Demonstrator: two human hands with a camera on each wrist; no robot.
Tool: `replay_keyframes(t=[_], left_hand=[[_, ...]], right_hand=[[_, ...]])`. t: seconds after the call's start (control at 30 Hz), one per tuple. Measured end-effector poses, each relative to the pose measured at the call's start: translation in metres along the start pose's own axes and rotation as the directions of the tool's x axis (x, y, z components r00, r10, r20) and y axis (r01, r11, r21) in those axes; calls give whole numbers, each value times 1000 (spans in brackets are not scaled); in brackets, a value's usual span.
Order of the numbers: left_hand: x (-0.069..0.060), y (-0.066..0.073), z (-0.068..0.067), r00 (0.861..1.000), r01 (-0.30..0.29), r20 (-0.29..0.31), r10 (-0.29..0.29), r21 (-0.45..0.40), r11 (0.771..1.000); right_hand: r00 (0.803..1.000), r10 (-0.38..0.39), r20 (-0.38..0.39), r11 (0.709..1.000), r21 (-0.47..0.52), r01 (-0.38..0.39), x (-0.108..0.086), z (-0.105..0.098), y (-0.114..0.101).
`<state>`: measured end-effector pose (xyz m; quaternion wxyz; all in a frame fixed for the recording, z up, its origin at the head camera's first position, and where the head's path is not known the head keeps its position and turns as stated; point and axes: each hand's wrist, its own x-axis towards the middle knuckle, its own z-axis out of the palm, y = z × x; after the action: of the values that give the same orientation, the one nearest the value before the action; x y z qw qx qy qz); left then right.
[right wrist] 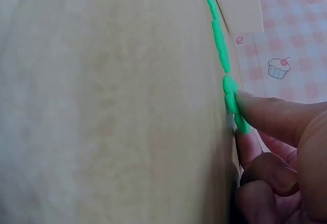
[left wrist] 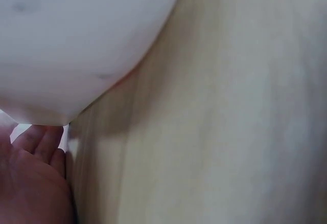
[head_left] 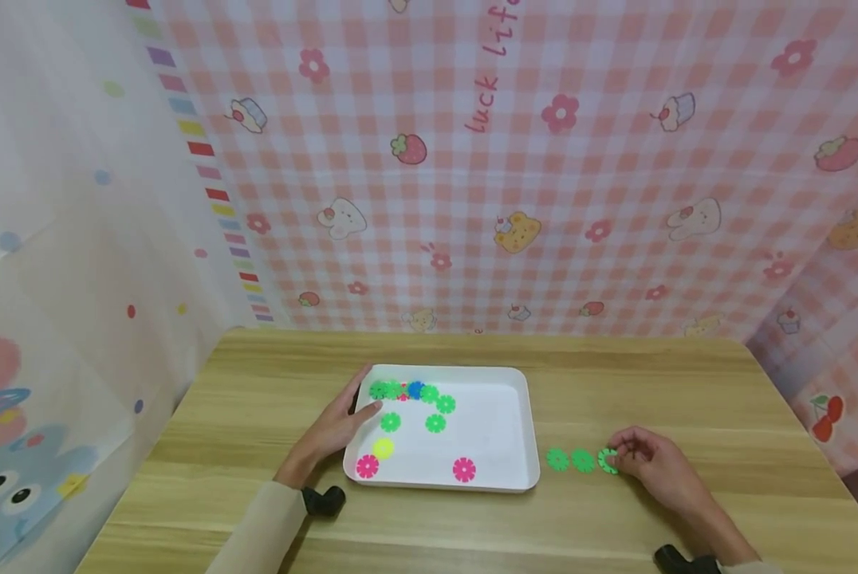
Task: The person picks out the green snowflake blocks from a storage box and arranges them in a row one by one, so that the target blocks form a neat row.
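My left hand (head_left: 334, 426) grips the left side of a white tray (head_left: 497, 418), its thumb over the rim; the left wrist view shows fingers against the tray's outer wall (left wrist: 76, 45). Off the tray's right side, my right hand (head_left: 662, 472) pinches a green notched plastic disc (head_left: 606, 461) between thumb and fingers, at the table surface. That disc (right wrist: 230, 93) appears nearly edge-on in the right wrist view. Two more green discs, a middle one (head_left: 583, 461) and one nearest the tray (head_left: 558, 459), lie to its left in a row.
Inside the tray are several green discs, such as one (head_left: 435, 423) near the middle, plus a blue disc (head_left: 417, 390), a yellow disc (head_left: 383, 448) and pink discs (head_left: 464, 469). The wooden table (head_left: 429, 534) ends at a checked, patterned cloth (head_left: 458, 207) behind.
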<state>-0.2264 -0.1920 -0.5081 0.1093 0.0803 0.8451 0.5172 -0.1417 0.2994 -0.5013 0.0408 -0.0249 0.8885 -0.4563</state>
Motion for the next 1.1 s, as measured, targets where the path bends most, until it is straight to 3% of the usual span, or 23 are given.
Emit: replay_keyframes(t=[0.2,0.5,0.6,0.7,0.8,0.9,1.03,1.1], left_hand=[[-2,1,-1,1000,-10,2,10,-15,1000],[-8,18,-2,999,41,17,-41,-21,999],[-7,16,-1,1000,26,12,-26,0,1000],[-5,9,1,1000,9,3,-9,7,1000],[-3,3,1,1000,0,-2,0,-5,1000],[-7,12,-2,1000,20,18,-20,-5,1000],[-6,12,-3,999,20,26,-20,8,1000],[-2,3,-2,1000,3,12,-3,6,1000]], right_hand=[[1000,-9,-21,1000,-11,9,-1,2,-2],[999,-22,-44,1000,12,22,1,4,-3],[997,-38,-66,999,-31,36,4,5,-10],[997,-50,-56,997,-60,47,10,6,-24],[999,-45,-9,999,-1,45,18,12,-44],[997,-68,28,994,83,65,30,22,-68],[992,-116,53,988,111,109,46,40,-102],[989,-115,93,988,115,104,55,49,-117]])
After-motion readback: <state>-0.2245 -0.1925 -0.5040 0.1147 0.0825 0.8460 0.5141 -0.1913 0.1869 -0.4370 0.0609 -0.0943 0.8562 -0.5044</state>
